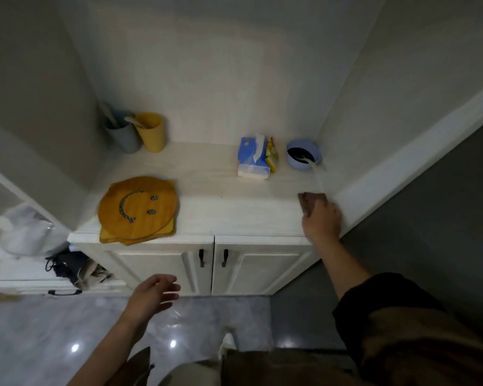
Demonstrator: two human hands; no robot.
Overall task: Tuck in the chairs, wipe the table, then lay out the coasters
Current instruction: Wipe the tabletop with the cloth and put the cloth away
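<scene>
A stack of round orange coasters (138, 208) with a smiley face on top lies at the front left of a white cabinet top (229, 213). My right hand (321, 221) rests at the cabinet's front right corner, fingers curled onto a small brown cloth (308, 200) lying there. My left hand (155, 293) hangs in the air in front of the cabinet doors, fingers relaxed and empty. No table or chairs are in view.
A blue tissue pack (253, 158) and a yellow packet stand mid-right. A blue bowl (304, 154) with a spoon sits in the back right corner. A grey cup (123, 136) and a yellow cup (150, 132) stand back left. Bags lie on a lower shelf (76, 267).
</scene>
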